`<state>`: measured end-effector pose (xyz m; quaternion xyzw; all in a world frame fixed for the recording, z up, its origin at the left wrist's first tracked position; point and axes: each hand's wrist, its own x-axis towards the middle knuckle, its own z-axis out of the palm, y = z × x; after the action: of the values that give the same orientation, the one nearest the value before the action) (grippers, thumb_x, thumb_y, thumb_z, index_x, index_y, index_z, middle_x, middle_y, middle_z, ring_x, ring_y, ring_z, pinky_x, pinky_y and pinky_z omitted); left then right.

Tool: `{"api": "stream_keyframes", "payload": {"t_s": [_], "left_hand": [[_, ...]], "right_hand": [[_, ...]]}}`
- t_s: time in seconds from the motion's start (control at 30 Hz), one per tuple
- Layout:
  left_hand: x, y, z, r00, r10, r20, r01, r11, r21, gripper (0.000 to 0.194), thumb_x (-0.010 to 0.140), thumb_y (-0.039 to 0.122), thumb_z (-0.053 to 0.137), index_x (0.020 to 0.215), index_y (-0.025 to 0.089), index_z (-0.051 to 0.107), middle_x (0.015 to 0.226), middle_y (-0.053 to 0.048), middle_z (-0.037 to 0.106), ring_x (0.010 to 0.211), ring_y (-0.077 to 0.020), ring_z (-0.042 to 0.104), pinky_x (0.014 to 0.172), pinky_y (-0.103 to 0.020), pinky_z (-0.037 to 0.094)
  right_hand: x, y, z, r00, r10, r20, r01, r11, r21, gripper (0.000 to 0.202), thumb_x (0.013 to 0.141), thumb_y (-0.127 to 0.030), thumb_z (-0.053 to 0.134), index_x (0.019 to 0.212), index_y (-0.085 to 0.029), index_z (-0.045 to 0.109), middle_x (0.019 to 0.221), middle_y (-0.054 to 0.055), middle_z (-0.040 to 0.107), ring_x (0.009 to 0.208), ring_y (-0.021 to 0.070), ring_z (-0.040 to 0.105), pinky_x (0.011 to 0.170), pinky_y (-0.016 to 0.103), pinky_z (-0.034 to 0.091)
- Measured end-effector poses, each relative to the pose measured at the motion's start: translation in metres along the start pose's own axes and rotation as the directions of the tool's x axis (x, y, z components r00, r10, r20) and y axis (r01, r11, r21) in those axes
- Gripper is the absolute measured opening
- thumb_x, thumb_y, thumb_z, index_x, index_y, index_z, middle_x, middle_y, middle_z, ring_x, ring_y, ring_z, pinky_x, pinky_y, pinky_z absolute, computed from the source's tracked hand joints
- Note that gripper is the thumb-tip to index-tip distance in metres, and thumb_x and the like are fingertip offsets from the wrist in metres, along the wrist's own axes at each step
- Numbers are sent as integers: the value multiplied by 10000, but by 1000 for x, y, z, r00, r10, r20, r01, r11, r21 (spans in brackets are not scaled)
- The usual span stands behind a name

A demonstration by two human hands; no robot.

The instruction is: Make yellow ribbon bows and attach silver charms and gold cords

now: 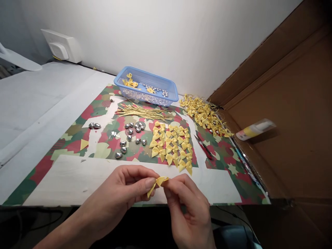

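Between my two hands, just above the front edge of the table, is a small yellow ribbon bow (160, 181). My left hand (127, 188) pinches one side of it with thumb and forefinger. On its other side, the fingers of my right hand (188, 204) are closed at the loop. Beyond my hands, several yellow bows (171, 148) lie in three columns on the patterned sheet. Shiny silver bells (130, 131) are scattered to their left, several in pairs. Behind them is a bundle of thin gold cords (142, 112).
At the back stands a blue basket (171, 90) holding bows and silver beads. A heap of finished-looking yellow bows with cords (204, 112) lies right of it. Red-handled snips (204, 148) rest on the right. A glue bottle (255, 129) is against the cardboard wall (285, 86).
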<state>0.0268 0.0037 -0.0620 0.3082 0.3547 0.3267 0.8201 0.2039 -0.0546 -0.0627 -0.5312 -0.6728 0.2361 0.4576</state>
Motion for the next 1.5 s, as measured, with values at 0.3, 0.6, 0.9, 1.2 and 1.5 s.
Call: {"api": "stream_keyframes", "payload": {"t_s": [0.3, 0.6, 0.9, 1.2, 1.5], "left_hand": [[0, -2, -1, 1000, 2, 14, -3, 1000, 10, 165, 835, 332, 838, 873, 172, 832, 736, -15, 678, 709, -119, 511, 677, -203, 443], [0, -6, -4, 1000, 22, -14, -21, 998, 52, 152, 842, 336, 838, 876, 187, 835, 764, -10, 733, 734, -121, 570, 695, -199, 473], [0, -12, -8, 997, 77, 4, -76, 971, 227, 102, 877, 347, 810, 921, 260, 840, 893, 10, 823, 840, -154, 673, 776, -222, 503], [-1, -8, -10, 996, -7, 86, -2, 994, 106, 142, 859, 339, 828, 883, 200, 842, 760, 16, 743, 705, -95, 571, 668, -173, 447], [-1, -9, -6, 995, 8, 96, -16, 996, 89, 125, 842, 334, 840, 875, 214, 855, 775, 0, 774, 729, -114, 594, 704, -195, 458]], "right_hand": [[-4, 0, 1, 1000, 13, 12, -13, 1000, 10, 226, 989, -81, 491, 949, -206, 675, 837, 22, 543, 715, 139, 569, 636, 253, 447], [-2, -3, -1, 999, -32, 24, 33, 999, -39, 220, 983, -53, 473, 957, -197, 637, 817, 14, 523, 696, 136, 557, 620, 244, 435], [-1, 6, -6, 997, -76, 31, 78, 993, -92, 233, 973, -32, 479, 868, -199, 603, 792, 1, 530, 675, 116, 554, 595, 208, 431], [0, 18, 0, 998, -60, 37, 57, 995, 83, 274, 975, -52, 512, 985, -235, 717, 835, 6, 573, 699, 126, 579, 603, 219, 452], [-1, 28, -10, 981, -133, 138, 129, 991, 41, 372, 968, -1, 506, 1120, -264, 721, 902, 24, 586, 754, 137, 590, 652, 233, 475]]}}
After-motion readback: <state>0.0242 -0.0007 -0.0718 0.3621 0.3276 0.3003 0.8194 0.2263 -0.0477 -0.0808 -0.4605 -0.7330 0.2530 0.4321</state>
